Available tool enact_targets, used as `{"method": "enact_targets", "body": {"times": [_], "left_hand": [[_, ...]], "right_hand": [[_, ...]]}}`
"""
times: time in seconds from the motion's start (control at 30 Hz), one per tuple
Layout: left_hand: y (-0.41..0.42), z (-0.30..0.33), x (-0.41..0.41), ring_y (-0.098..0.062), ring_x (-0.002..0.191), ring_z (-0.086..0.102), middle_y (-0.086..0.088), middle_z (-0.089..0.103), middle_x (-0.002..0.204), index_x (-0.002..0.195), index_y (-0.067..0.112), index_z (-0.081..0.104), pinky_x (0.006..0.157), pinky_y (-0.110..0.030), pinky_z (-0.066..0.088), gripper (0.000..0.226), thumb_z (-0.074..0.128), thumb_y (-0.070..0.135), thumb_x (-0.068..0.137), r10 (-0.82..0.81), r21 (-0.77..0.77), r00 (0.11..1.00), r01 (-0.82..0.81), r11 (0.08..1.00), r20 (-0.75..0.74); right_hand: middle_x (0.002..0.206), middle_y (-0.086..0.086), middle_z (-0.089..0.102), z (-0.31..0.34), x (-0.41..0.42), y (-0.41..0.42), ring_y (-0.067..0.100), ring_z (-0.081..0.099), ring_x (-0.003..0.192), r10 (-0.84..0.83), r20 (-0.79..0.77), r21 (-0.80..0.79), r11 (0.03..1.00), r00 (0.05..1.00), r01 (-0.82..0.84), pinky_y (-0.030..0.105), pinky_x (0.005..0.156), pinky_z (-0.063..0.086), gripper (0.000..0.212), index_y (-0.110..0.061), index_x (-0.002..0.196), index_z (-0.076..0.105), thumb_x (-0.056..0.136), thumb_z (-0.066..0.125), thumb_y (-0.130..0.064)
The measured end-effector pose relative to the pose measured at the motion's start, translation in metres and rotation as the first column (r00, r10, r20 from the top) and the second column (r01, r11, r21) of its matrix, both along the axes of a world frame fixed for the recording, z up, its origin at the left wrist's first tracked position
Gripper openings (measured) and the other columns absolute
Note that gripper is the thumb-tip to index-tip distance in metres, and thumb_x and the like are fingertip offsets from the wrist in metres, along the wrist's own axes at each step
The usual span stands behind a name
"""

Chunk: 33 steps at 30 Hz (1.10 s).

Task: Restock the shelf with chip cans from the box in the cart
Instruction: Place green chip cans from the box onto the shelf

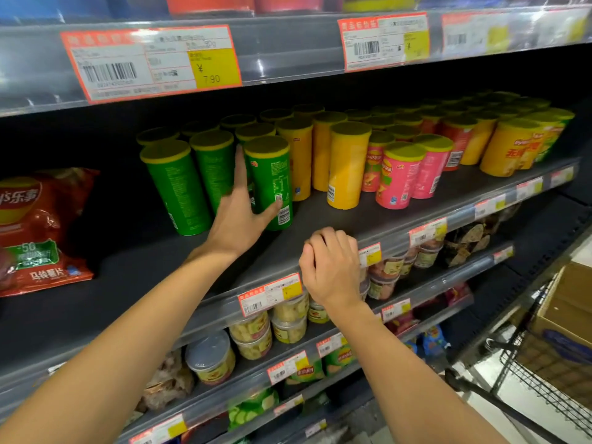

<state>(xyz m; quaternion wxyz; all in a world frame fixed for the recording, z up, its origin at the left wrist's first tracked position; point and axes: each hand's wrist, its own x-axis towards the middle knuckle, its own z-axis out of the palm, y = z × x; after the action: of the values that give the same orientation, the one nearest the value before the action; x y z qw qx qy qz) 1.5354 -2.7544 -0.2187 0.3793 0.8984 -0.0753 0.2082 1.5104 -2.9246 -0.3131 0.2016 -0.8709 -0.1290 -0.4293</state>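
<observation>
Dark grey metal shelf [368,219] fills the head view, price tags along its front lip. The left hand [238,219] holds a green chip can [272,184] upright at centre, thumb and fingers curled round it. At five o'clock of it, the right hand [331,267] rests curled on the shelf edge, holding nothing. The cart [544,373] with the box [567,302] sits at four o'clock.
</observation>
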Motion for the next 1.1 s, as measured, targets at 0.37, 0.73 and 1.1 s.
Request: {"method": "enact_targets", "body": {"times": [0.37, 0.73, 1.1], "left_hand": [[-0.053, -0.011, -0.080, -0.025, 0.124, 0.047, -0.009, 0.049, 0.139, 0.147, 0.014, 0.037, 0.098, -0.038, 0.045, 0.059, 0.055, 0.033, 0.095, -0.077, 0.433, 0.985, 0.004, 0.901, 0.151], [-0.257, -0.053, -0.031, -0.037, 0.117, 0.059, -0.019, 0.055, 0.136, 0.136, 0.006, 0.053, 0.091, -0.046, 0.052, 0.060, 0.070, 0.024, 0.081, -0.489, 0.654, 0.866, 0.308, 0.691, 0.108], [-0.504, -0.113, -0.063, -0.035, 0.131, 0.048, -0.019, 0.049, 0.142, 0.144, 0.008, 0.044, 0.099, -0.043, 0.048, 0.066, 0.067, 0.031, 0.087, -0.814, 0.713, 0.568, 0.621, 0.326, -0.122]], "right_hand": [[0.124, 0.014, 0.063, 0.011, -0.008, -0.046, 0.032, 0.056, 0.119, 0.213, -0.113, -0.103, 0.969, 0.971, -0.224, 0.048, 0.106, 0.040, 0.042, -0.005, 0.118, 0.065, 0.097, 0.048, -0.036], [0.133, 0.017, 0.057, -0.011, -0.043, -0.270, 0.033, 0.052, 0.126, -0.128, -0.241, -0.100, 0.989, 0.962, 0.106, 0.051, 0.108, 0.040, 0.047, -0.004, 0.132, 0.058, 0.099, 0.049, -0.037], [0.116, 0.017, 0.063, -0.068, -0.160, -0.460, 0.034, 0.058, 0.111, -0.556, -0.338, -0.087, 0.822, 0.759, 0.563, 0.048, 0.098, 0.047, 0.040, -0.003, 0.118, 0.064, 0.093, 0.054, -0.034]]}}
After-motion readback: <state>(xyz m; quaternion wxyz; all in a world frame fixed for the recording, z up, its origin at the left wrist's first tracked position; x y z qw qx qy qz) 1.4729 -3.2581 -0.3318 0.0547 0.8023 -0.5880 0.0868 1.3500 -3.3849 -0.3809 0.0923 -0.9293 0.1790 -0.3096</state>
